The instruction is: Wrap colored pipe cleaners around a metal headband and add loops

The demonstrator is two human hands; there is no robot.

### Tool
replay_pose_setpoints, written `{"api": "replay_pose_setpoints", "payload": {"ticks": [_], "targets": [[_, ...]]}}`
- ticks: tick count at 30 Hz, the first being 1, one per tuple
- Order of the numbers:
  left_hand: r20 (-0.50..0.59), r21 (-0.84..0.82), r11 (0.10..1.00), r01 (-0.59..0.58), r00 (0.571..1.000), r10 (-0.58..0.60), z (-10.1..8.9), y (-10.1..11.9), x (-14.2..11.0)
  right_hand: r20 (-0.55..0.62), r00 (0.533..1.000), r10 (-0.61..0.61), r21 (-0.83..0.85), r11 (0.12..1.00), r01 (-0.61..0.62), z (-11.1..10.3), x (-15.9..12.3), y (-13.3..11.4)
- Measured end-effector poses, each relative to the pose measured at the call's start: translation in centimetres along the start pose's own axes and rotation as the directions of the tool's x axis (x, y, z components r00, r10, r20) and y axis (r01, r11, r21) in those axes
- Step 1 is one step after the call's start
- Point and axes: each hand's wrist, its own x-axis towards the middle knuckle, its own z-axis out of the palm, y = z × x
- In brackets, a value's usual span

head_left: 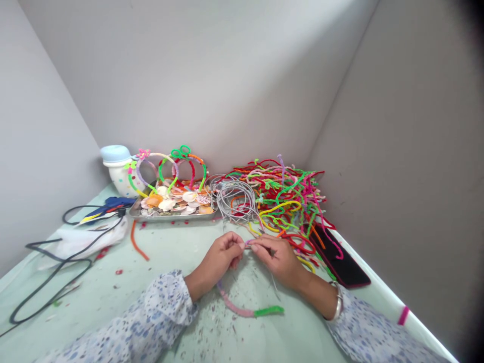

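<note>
Near the middle of the table, my left hand [228,250] and my right hand [279,258] meet fingertip to fingertip, both closed in a pinch. Between them shows a short bit of purple pipe cleaner [248,243], apparently wound on thin wire. From beneath my left hand a fuzzy length of pipe cleaner [242,311] curves down and right, purple, then pink, then green at its end. A thin grey wire end [275,285] sticks out below my right hand. My fingers hide the exact joint.
Behind my hands stand a metal tray [172,218] of shells, several fuzzy headbands [157,156], a coil of grey wire [236,196] and a heap of pipe cleaners [287,186]. A phone [346,264] lies right; a white jar [121,176] and black cable [60,259] lie left.
</note>
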Motion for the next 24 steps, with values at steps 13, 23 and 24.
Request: {"api": "replay_pose_setpoints", "payload": {"ticks": [13, 23, 24], "targets": [[0.001, 0.062, 0.998, -0.005, 1.0, 0.005, 0.21, -0.11, -0.11, -0.023, 1.0, -0.002, 0.099, 0.995, 0.004, 0.11, 0.04, 0.1], [-0.02, 0.084, 0.996, 0.008, 1.0, -0.006, 0.11, -0.16, 0.06, 0.045, 0.993, 0.113, 0.242, 0.963, -0.12, 0.18, 0.03, 0.2], [-0.027, 0.074, 0.997, 0.007, 1.0, -0.005, 0.08, -0.11, 0.03, 0.067, 0.987, 0.144, 0.288, 0.945, -0.157, 0.24, 0.09, 0.18]]}}
